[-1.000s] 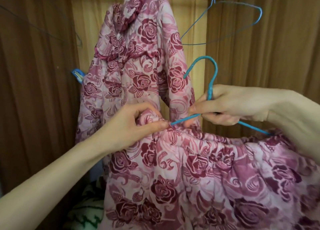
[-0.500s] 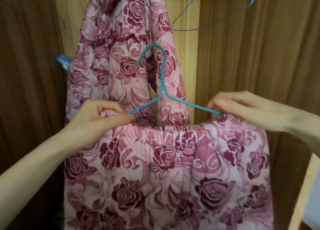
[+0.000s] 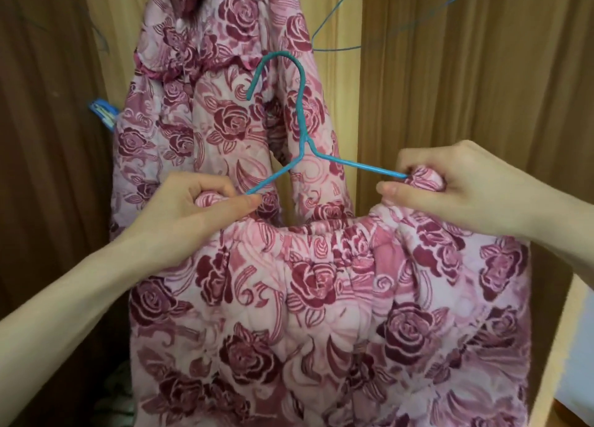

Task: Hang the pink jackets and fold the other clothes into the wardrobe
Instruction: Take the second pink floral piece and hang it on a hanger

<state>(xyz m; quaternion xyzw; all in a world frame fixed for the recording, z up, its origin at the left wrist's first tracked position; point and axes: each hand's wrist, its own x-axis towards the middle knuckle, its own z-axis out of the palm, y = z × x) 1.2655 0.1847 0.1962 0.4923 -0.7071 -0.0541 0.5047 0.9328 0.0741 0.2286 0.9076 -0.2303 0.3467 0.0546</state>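
A pink rose-patterned quilted garment (image 3: 321, 314) with a gathered elastic edge is held up in front of me on a blue wire hanger (image 3: 302, 127). My left hand (image 3: 189, 211) grips the fabric bunched over the hanger's left end. My right hand (image 3: 450, 185) grips the fabric over the right end. The hanger's hook points up and left, free of any rail. Behind it a matching pink rose jacket (image 3: 209, 105) hangs inside the wardrobe.
A bare blue wire hanger (image 3: 334, 24) hangs at the upper right inside the wardrobe. Brown wooden wardrobe walls (image 3: 466, 73) stand on both sides. A blue clip (image 3: 103, 113) shows at the left of the hung jacket. Pale folded cloth (image 3: 119, 394) lies at the bottom left.
The hanger went from tilted in my right hand to upright and centred. My right hand slid to the hanger's right end and now grips fabric there. The garment spread wider.
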